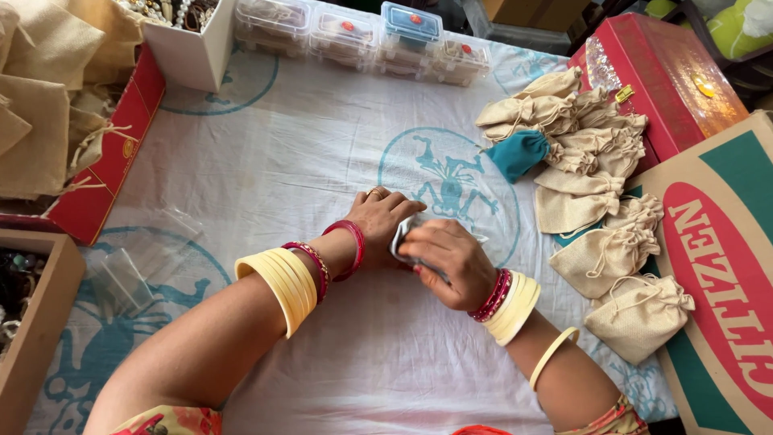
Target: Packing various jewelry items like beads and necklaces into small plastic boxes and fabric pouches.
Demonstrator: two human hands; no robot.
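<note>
The worktop (322, 145), under a white printed cloth, carries tan drawstring pouches (600, 205) at the right. At its centre the left hand (378, 217) presses flat, fingers spread, beside a small clear packet (405, 234) which the right hand (447, 262) pinches closed. Firm, even pressure along the packet's edge suits this step best.

Red gift box (668, 80) top right, green-red cardboard carton (721, 266) right edge, clear lidded boxes (362, 36) at back
</note>
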